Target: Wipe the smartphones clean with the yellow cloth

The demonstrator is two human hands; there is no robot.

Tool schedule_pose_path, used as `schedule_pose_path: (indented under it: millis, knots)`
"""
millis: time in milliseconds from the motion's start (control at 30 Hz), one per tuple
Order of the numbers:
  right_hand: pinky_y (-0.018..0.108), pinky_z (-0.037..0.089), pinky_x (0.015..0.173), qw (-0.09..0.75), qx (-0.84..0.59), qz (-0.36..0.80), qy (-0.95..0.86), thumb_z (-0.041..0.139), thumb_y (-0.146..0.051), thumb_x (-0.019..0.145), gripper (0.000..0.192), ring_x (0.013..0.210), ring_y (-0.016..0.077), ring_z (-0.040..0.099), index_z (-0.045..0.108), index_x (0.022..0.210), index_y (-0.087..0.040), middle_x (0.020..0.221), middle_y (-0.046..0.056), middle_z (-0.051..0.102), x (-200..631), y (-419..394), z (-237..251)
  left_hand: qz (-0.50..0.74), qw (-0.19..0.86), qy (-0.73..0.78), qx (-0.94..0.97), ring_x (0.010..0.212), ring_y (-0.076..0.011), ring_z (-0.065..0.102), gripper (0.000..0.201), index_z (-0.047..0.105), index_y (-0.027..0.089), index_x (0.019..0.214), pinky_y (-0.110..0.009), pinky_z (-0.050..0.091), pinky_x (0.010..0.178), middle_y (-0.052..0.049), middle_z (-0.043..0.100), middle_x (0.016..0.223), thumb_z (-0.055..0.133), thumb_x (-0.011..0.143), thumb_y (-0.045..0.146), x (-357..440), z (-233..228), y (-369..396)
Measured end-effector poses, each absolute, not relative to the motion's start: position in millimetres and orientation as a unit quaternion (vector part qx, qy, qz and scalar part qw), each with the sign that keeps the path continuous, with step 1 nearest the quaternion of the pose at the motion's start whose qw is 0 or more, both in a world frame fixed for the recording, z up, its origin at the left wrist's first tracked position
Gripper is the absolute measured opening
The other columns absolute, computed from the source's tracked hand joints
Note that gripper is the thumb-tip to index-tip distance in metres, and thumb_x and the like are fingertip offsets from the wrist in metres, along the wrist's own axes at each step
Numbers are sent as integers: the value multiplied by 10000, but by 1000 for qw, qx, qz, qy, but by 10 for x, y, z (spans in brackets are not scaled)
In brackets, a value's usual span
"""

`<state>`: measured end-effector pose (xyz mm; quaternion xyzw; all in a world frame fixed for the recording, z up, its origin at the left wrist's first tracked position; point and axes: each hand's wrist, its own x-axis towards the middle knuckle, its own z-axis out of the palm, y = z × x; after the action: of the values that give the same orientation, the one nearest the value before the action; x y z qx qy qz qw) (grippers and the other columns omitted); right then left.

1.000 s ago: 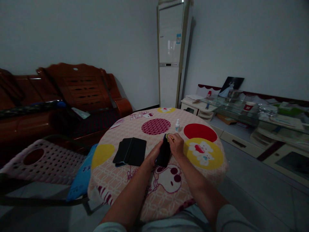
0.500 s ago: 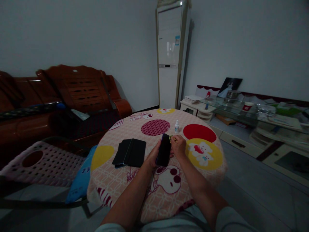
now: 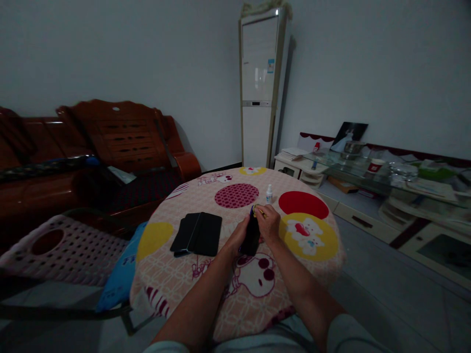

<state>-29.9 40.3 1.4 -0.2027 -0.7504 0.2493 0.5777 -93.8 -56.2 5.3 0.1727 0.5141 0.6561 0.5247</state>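
Note:
A dark smartphone (image 3: 250, 239) is gripped along its left side by my left hand (image 3: 237, 236), tilted above the round table's cloth. My right hand (image 3: 269, 223) pinches a small yellow-and-dark cloth (image 3: 256, 211) against the phone's upper end; the cloth is mostly covered by the fingers, so its exact kind is hard to make out. Just beyond my right hand stands a small white bottle (image 3: 269, 193) with a pale label. To the left of my hands lies a black folding phone case (image 3: 198, 234), spread on the tablecloth.
The round table wears a patterned tablecloth (image 3: 158, 274). A woven chair (image 3: 73, 250) with a blue cushion (image 3: 123, 267) stands at the left, before a wooden sofa (image 3: 117, 132). An upright air conditioner (image 3: 256, 132) fills the corner. A cluttered cabinet (image 3: 353, 211) runs along the right.
My right hand has moved left across the phone's upper end with the yellow piece. The phone is tipped slightly, and the view has shifted a little.

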Motion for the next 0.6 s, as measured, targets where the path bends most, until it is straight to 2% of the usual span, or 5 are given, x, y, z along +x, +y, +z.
schedule_pose_path:
  millis: [233, 433, 600]
  knots:
    - [259, 461, 658, 574, -235, 240, -747, 550, -197, 833, 184, 674, 155, 601, 703, 734, -178, 705, 37, 654, -302, 470, -44, 664, 555, 474, 160, 531, -189, 644, 529, 644, 124, 1015, -275, 504, 518, -88, 691, 694, 463, 870, 600, -990, -2, -559]
    - [257, 441, 648, 575, -272, 249, -730, 548, -188, 805, 188, 650, 154, 583, 680, 671, -171, 668, 29, 644, -261, 523, -88, 648, 636, 401, 122, 545, -204, 660, 648, 635, 87, 1083, -282, 516, 494, -129, 703, 729, 369, 884, 643, -1076, -11, -569]
    - [237, 417, 604, 569, -273, 262, -730, 528, -187, 794, 212, 603, 137, 559, 648, 621, -180, 612, 7, 614, -241, 500, -58, 655, 646, 377, 110, 579, -229, 679, 670, 639, 63, 1078, -317, 543, 527, -150, 708, 744, 361, 886, 641, -1126, -5, -585]
